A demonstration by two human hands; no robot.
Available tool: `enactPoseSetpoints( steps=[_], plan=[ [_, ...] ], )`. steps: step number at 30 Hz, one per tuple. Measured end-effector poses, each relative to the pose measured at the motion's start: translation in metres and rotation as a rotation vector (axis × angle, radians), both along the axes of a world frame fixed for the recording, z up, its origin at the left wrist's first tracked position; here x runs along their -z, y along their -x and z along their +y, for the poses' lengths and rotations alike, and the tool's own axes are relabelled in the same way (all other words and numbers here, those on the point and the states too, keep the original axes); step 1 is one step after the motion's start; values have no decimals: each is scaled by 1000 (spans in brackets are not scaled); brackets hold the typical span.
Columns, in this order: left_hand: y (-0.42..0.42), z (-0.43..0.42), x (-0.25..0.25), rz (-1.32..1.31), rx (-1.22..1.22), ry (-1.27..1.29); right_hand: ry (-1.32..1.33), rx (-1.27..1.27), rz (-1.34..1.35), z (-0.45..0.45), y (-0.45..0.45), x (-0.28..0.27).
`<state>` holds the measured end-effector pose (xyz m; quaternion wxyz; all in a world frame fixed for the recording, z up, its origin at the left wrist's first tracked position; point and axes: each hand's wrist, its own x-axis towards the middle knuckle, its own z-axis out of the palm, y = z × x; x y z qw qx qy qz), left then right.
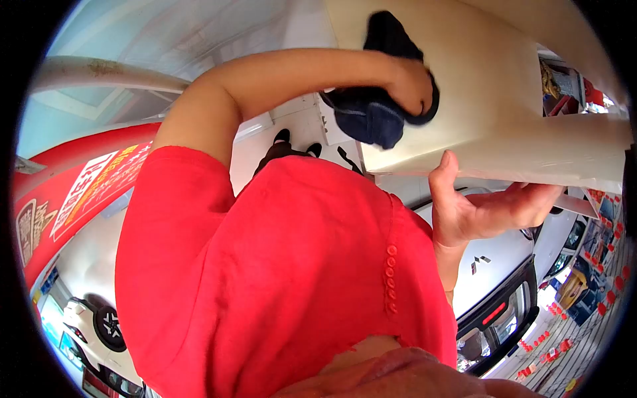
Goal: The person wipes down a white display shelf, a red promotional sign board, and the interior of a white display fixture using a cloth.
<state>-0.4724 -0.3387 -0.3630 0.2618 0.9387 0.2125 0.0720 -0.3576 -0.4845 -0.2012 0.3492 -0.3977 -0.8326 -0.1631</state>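
Note:
My left hand (413, 87) is closed on a dark navy cloth (371, 123), pressing it against a broad cream panel (484, 86). Parts of the cloth hang out on both sides of the hand and wrist, and its upper end looks slightly blurred. Along the panel's near edge, my right hand (488, 205) has its thumb raised at the rim. The other fingers of that hand curl in under the edge, where their tips are partly hidden.
A white car (494, 265) with a three-diamond badge stands below the panel at right. To the left are a red banner (83, 192) with lettering, a pale pole (113, 74) and another white car (99, 331). The panel has a rectangular opening at right.

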Motion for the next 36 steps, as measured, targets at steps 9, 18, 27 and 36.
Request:
enactPoseSetpoints(
  steps=[9, 18, 27, 36],
  plan=[
    [-52, 56, 5, 196, -340, -193, -37, -107, 151, 17, 6, 4],
    [-27, -53, 19, -142, -11, -63, -41, -109, 96, 15, 6, -3],
    [70, -1, 41, -239, -763, -224, 2, -144, 109, 13, 6, -3],
    [63, -63, 35, -124, -903, -508, 9, -129, 37, 2, -1, 1]
  ],
)
